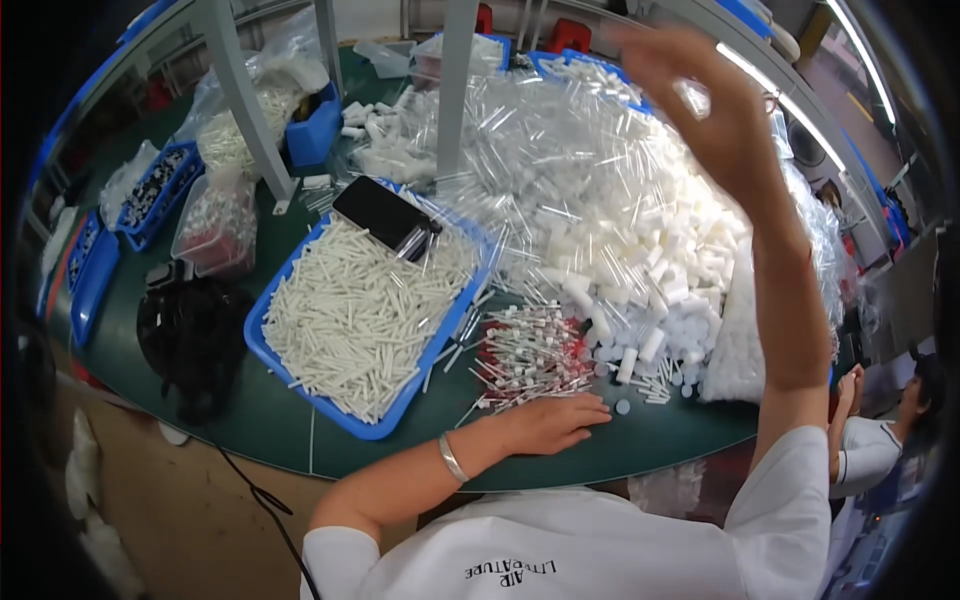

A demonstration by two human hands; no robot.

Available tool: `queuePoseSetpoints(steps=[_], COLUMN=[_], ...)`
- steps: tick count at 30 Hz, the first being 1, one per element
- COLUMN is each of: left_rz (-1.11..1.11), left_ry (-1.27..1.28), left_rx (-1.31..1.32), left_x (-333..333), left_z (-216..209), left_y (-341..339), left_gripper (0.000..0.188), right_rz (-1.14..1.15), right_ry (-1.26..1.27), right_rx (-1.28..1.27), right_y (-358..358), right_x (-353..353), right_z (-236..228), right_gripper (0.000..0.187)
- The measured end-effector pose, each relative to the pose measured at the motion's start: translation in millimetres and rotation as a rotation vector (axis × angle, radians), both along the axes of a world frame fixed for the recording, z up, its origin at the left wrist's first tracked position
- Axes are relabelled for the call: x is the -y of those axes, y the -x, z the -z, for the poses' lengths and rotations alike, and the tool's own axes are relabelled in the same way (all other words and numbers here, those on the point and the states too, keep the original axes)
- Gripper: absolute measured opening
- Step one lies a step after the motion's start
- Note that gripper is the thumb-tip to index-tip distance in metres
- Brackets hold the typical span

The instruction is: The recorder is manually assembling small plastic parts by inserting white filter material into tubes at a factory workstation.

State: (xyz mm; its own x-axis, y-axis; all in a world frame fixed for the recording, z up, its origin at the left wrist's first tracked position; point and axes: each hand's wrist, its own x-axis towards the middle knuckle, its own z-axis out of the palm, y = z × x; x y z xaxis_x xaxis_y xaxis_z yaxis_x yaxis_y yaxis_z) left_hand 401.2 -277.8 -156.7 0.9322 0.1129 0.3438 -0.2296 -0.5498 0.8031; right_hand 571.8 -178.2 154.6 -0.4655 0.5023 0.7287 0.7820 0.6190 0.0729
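Table [280, 430] in dark green runs beneath both hands. Beyond the left hand, and below the raised right one in the view, spreads a large heap of clear tubes [540, 140], with white cylinders [690, 265] piled on its nearer side. To the left of the left hand, past its fingers' reach, a blue tray [375, 431] is filled with thin white sticks [350, 320]; farther left sits a black bundle [190, 330]. A pile of white-headed pins [535, 350], with red showing among them, lies just beyond the left hand. The right hand [690, 100] is lifted over the far side of the heap, blurred; whether it grips anything cannot be told. The left hand [550, 422] rests palm down at the pile's near edge, fingers extended and loosely together. A dark phone [385, 217] lies on the tray's far end, a silver bracelet [452, 458] circles the left wrist, and a small pale disc [623, 407] sits just right of the left fingertips.
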Motion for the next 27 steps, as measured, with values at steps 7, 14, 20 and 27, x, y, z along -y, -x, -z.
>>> queuePoseSetpoints(steps=[7, 14, 20, 27], left_rz=[0.229, 0.174, -0.721, -0.783], left_ry=[-0.165, -0.299, -0.676, -0.813], left_rx=[0.018, -0.097, -0.234, -0.435], left_x=[37.4, 61.7, 60.2, 26.2], left_z=[-17.2, -60.7, -44.7, -34.6], left_y=[1.0, 56.8, 89.6, 62.6], left_gripper=[0.032, 0.031, 0.063, 0.071], right_rz=[0.077, 0.025, 0.081, 0.127], right_ry=[0.608, 0.492, 0.553, 0.483], right_rx=[-0.19, -0.233, 0.131, 0.182], right_y=[3.0, 5.5, 21.9, 22.5], right_x=[172.2, 217.0, 213.1, 178.3], right_z=[169.5, 233.0, 261.5, 283.7], right_gripper=[0.027, 0.036, 0.061, 0.05])
